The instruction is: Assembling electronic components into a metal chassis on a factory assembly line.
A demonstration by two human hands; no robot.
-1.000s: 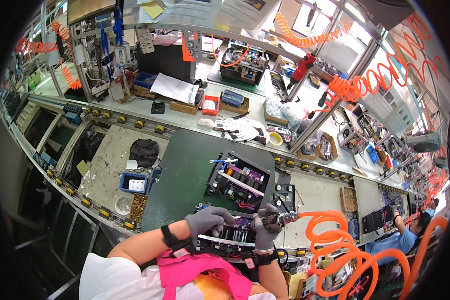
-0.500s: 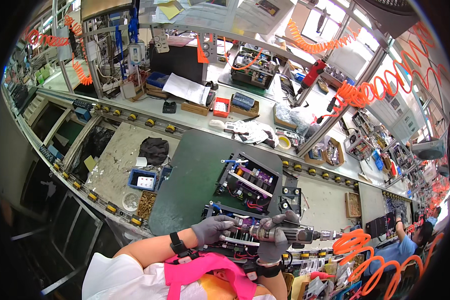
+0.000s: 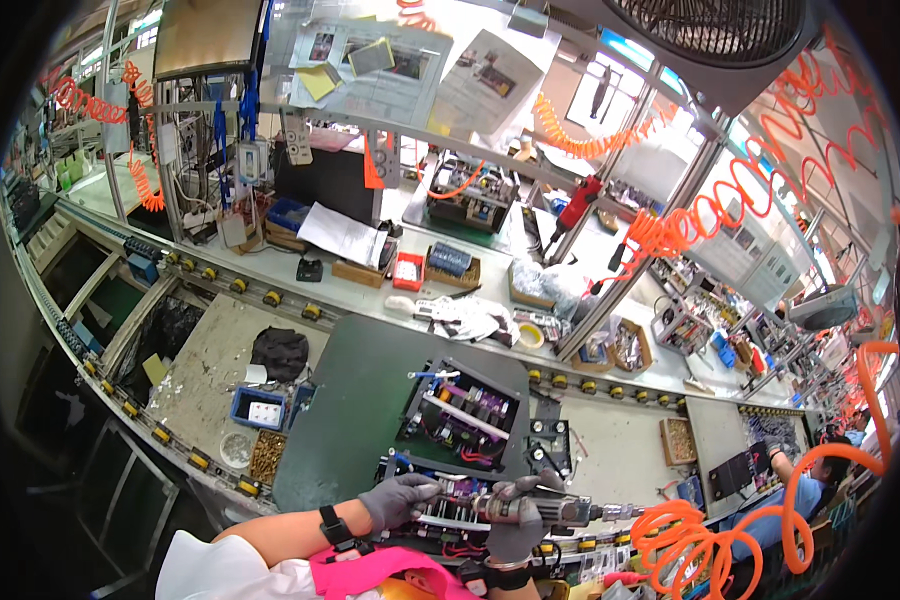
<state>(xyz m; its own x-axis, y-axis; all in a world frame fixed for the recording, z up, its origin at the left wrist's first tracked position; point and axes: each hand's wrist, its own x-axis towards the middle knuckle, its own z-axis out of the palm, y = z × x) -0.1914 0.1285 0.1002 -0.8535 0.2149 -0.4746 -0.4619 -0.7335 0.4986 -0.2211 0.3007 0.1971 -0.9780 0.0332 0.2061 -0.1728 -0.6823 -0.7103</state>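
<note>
My gloved right hand (image 3: 515,535) is wrapped round a grey air screwdriver (image 3: 570,511), held level with its tip pointing left. An orange coiled hose (image 3: 685,540) runs from its back end. My gloved left hand (image 3: 398,500) is closed in a pinch at the tool's tip; what lies between the fingertips is too small to make out. Under both hands is an open black case with circuit boards (image 3: 450,548), partly hidden by them. Just beyond it, a second open black case with purple boards (image 3: 460,415) sits on a dark green board (image 3: 340,400).
Left of the green board are a blue bin (image 3: 258,408), a box of screws (image 3: 267,457) and a black cloth (image 3: 280,353). Beyond the roller rail, a shelf holds a red box (image 3: 407,270) and yellow tape (image 3: 530,335). A red screwdriver (image 3: 576,205) hangs above. A co-worker (image 3: 785,510) sits at right.
The head view has tilted up and shifted, so the bench appears lower and further left. My hands keep their hold, with the screwdriver still over the near case.
</note>
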